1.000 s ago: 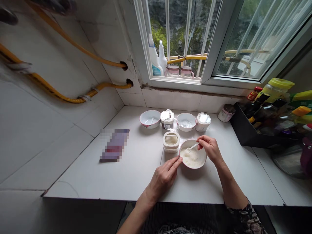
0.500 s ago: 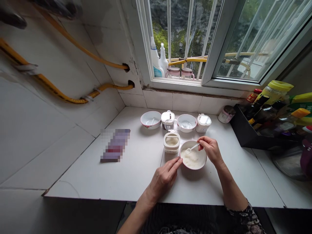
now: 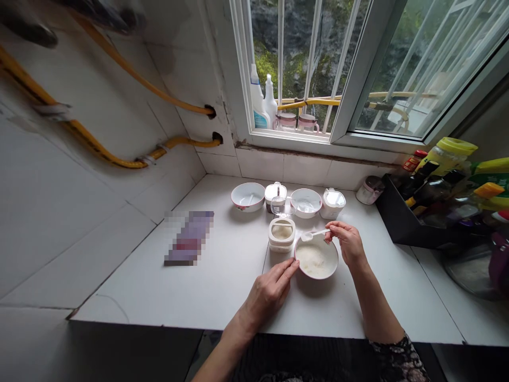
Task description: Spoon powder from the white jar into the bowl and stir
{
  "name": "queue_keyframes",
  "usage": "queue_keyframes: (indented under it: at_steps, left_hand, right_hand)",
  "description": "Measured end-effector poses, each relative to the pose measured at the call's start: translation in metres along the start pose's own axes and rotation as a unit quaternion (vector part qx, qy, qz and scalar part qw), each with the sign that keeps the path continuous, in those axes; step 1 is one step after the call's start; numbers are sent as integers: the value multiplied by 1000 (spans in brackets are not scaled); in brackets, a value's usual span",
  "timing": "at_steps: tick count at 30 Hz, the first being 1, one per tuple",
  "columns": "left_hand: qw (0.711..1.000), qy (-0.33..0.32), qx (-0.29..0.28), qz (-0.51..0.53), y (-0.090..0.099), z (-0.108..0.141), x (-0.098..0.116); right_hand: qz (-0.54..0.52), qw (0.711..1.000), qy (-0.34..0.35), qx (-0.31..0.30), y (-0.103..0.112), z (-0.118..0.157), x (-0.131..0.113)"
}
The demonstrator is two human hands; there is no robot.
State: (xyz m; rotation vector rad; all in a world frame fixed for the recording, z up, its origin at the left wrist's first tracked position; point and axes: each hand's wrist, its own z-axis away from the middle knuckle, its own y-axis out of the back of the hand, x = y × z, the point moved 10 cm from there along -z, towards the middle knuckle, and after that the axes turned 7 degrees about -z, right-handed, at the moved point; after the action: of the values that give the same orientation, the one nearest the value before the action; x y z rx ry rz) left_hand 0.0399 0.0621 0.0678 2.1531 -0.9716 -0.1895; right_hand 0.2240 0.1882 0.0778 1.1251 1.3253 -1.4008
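A white bowl (image 3: 333, 262) with a thin pink rim stands at the counter's front and holds white granules (image 3: 312, 260). My left hand (image 3: 272, 289) grips the bowl's left edge with its fingertips, fingers mostly straight. In a pinch, my right hand (image 3: 345, 241) has the handle of a small white spoon (image 3: 307, 236). The spoon's head is over the bowl's far rim, with some white stuff on it. Just left of the bowl, a square cream seasoning jar (image 3: 282, 245) stands with its clear lid (image 3: 283, 206) raised, pale granules inside.
Behind are two more bowls, a left bowl (image 3: 247, 197) and a right bowl (image 3: 306, 203), plus a dark-filled jar (image 3: 275, 195) and a lidded white jar (image 3: 333, 203). A black box (image 3: 401, 225) of bottles stands right. A blurred-out flat item (image 3: 190, 239) lies left.
My right hand has lifted the spoon out of the granules, up to the bowl's far rim. My left hand stays at the bowl. The view has shifted slightly.
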Motion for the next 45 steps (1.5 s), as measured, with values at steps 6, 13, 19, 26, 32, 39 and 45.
queue_keyframes:
  at_steps: [6,13,19,26,32,39,45]
  left_hand:
    - [1000,2,0,1,0,0,0]
    - [1000,2,6,5,1,-1,0]
    - [1000,3,-1,6,1,-1,0]
    - [1000,5,2,7,-1,1,-1]
    - [1000,0,6,6,2,-2,1]
    - [1000,1,5,5,0,0,0]
    - [1000,2,7,3,0,1,-1]
  right_hand:
    - [79,990,115,-4,-38,16,-20]
    - [353,847,374,-136,-91,49,-33]
    - [274,907,309,-86,-68,41,-37]
    - [102,985,135,-42,-15,20,-27]
    - [245,956,136,-82,-26,21,-20]
    - [193,976,71,-73,-24,17,-4]
    - [99,994,29,-26,-6,9,-2]
